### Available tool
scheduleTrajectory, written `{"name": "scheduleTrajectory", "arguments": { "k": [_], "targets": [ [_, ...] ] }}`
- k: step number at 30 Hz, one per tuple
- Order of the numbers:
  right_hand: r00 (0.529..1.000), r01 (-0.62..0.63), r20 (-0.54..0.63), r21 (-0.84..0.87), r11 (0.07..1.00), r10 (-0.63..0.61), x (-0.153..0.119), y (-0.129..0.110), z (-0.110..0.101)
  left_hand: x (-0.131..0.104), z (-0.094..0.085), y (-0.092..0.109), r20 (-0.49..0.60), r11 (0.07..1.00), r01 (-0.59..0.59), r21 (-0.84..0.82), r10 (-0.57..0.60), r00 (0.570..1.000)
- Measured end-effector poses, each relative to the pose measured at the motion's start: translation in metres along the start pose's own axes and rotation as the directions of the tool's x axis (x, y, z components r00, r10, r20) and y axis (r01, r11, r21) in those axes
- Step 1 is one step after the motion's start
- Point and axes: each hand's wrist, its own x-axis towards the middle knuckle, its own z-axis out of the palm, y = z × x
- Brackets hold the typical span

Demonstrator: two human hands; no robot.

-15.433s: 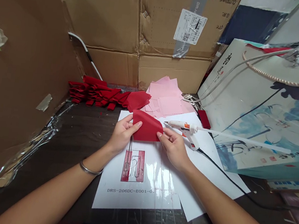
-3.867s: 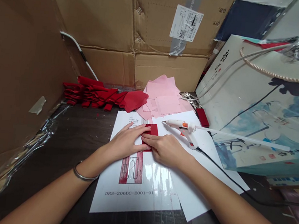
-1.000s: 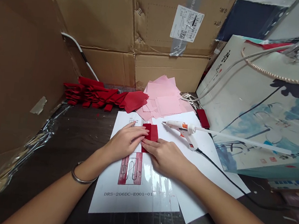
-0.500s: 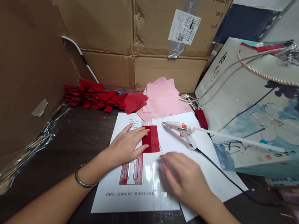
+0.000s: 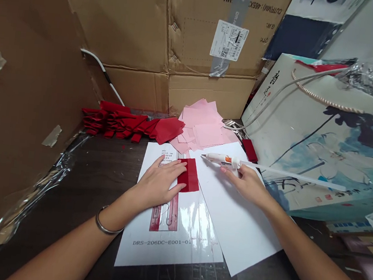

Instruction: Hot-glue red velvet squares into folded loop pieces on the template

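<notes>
My left hand point(image 5: 159, 182) lies spread over the left part of a folded red fabric piece point(image 5: 193, 176), its fingertips pressing on it. Under the fabric is a printed sheet point(image 5: 140, 251) with a red and white diagram point(image 5: 164, 216). To the right, my right hand point(image 5: 247, 183) is closed around the handle of a white and orange glue gun point(image 5: 221, 160). The gun's nozzle points left, just above and right of the red fabric. A clear glue stick point(image 5: 290, 173) extends from its back.
Stacked red fabric pieces point(image 5: 114, 122) lie at the back left, pink squares point(image 5: 205, 119) at the back centre. Metal clips point(image 5: 238, 129) and a small red piece point(image 5: 250, 150) sit beside a large paper bag point(image 5: 333, 152). Cardboard point(image 5: 208, 91) walls the back.
My right hand has moved up and right from over the printed sheet and has taken hold of the glue gun. My left hand stays on the red fabric.
</notes>
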Motion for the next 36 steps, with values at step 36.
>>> {"name": "scheduleTrajectory", "arguments": {
  "k": [36],
  "targets": [
    [0.984,0.107,0.136,0.056,0.993,-0.114,0.003,-0.032,0.005,0.004,-0.003,0.002,0.047,0.998,-0.013,0.059,0.010,0.999]
  ]
}}
